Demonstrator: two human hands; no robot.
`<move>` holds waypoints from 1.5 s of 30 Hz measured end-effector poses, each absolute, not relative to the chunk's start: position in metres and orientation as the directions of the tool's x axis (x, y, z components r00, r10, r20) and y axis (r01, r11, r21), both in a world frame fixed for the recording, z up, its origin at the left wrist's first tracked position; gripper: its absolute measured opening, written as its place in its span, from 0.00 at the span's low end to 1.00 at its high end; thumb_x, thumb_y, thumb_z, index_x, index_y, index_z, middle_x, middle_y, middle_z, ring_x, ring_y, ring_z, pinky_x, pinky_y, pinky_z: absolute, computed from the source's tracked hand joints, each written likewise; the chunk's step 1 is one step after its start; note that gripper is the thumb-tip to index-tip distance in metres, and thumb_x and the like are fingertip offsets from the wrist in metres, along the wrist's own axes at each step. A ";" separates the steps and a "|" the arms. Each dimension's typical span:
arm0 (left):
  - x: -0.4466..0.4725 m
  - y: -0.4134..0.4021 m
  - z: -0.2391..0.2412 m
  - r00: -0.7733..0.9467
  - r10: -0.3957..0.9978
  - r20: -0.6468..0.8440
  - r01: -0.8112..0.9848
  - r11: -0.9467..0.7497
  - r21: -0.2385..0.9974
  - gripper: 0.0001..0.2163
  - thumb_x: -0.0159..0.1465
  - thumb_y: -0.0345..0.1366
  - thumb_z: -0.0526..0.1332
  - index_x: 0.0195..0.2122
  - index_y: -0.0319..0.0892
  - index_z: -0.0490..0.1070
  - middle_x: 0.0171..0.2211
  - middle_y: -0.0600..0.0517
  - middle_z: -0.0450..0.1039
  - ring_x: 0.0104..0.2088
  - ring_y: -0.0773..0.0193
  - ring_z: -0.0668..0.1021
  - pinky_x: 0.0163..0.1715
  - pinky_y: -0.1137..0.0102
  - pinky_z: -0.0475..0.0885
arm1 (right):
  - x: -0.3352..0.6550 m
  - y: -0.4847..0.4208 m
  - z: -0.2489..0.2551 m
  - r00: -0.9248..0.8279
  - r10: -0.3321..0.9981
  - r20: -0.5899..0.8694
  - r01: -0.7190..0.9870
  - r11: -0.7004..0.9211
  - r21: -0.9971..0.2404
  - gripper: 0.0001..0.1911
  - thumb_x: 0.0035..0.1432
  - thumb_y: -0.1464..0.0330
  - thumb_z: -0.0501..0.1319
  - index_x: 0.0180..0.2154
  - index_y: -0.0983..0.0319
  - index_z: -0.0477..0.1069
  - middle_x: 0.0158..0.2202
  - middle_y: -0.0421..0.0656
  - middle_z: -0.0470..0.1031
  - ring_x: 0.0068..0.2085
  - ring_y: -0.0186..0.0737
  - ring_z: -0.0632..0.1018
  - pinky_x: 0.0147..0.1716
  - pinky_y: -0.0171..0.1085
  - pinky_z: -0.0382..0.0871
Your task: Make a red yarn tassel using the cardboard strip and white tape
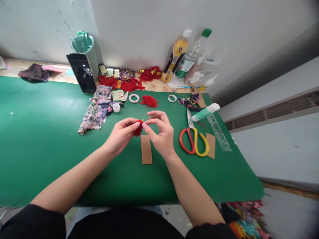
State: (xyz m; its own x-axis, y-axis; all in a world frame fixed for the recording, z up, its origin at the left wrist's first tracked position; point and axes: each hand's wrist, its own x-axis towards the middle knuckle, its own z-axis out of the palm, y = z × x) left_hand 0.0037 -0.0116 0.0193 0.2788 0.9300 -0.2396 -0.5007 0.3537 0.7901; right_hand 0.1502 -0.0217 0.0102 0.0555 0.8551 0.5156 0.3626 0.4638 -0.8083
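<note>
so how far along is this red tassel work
Done, by the look of it: a row of red tassels lies at the back by the wall. In hand: the left hand and right hand pinch one red bundle above a cardboard strip. Probably left: a loose thread clump on the green mat, and the scissors lie untouched.

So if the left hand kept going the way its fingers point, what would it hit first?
The left hand points rightwards and pinches the red tassel. Just beyond it are the fingertips of the right hand, so it would probably hit those, though depth is hard to judge.
</note>
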 end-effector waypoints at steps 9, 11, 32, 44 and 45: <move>0.002 -0.010 0.018 0.357 0.848 -0.391 -0.582 0.530 0.617 0.07 0.48 0.30 0.71 0.27 0.38 0.75 0.27 0.53 0.77 0.27 0.70 0.76 0.30 0.73 0.70 | 0.148 -0.025 0.013 -0.022 0.785 0.619 0.484 0.550 -0.680 0.03 0.56 0.70 0.63 0.29 0.59 0.73 0.43 0.46 0.72 0.39 0.40 0.75 0.41 0.46 0.75; 0.003 -0.009 0.018 0.380 0.838 -0.391 -0.591 0.545 0.595 0.04 0.50 0.29 0.69 0.26 0.38 0.75 0.26 0.53 0.76 0.27 0.70 0.76 0.31 0.73 0.71 | 0.149 -0.025 0.013 -0.018 0.791 0.612 0.480 0.543 -0.688 0.03 0.56 0.69 0.62 0.29 0.59 0.72 0.43 0.46 0.72 0.40 0.41 0.76 0.42 0.46 0.75; 0.001 -0.019 0.019 0.148 0.976 0.160 -0.019 -0.159 0.987 0.07 0.57 0.36 0.65 0.36 0.41 0.75 0.38 0.48 0.76 0.39 0.60 0.76 0.40 0.67 0.72 | 0.149 -0.023 0.010 -0.064 0.744 0.665 0.561 0.578 -0.593 0.04 0.60 0.69 0.59 0.33 0.57 0.73 0.46 0.47 0.71 0.39 0.41 0.75 0.41 0.48 0.76; 0.001 -0.016 0.018 0.178 0.969 0.169 0.050 -0.180 0.982 0.05 0.58 0.36 0.64 0.32 0.40 0.76 0.29 0.51 0.78 0.32 0.63 0.78 0.39 0.67 0.72 | 0.151 -0.023 0.008 -0.108 0.680 0.725 0.624 0.614 -0.483 0.06 0.59 0.71 0.59 0.35 0.56 0.74 0.50 0.47 0.67 0.46 0.46 0.71 0.44 0.50 0.73; 0.002 -0.017 0.018 0.166 0.965 0.205 0.096 -0.222 0.970 0.04 0.58 0.34 0.64 0.31 0.40 0.76 0.30 0.50 0.78 0.34 0.62 0.78 0.40 0.68 0.72 | 0.151 -0.023 0.009 -0.107 0.676 0.729 0.624 0.617 -0.480 0.06 0.58 0.71 0.60 0.34 0.56 0.74 0.50 0.47 0.67 0.46 0.46 0.71 0.44 0.50 0.73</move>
State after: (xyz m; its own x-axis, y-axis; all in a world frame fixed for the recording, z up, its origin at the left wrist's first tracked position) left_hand 0.0015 -0.0165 0.0180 0.1661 0.9646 0.2046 0.0957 -0.2223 0.9703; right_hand 0.1510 -0.0235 0.0087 -0.1071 0.6757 0.7293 0.6239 0.6168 -0.4799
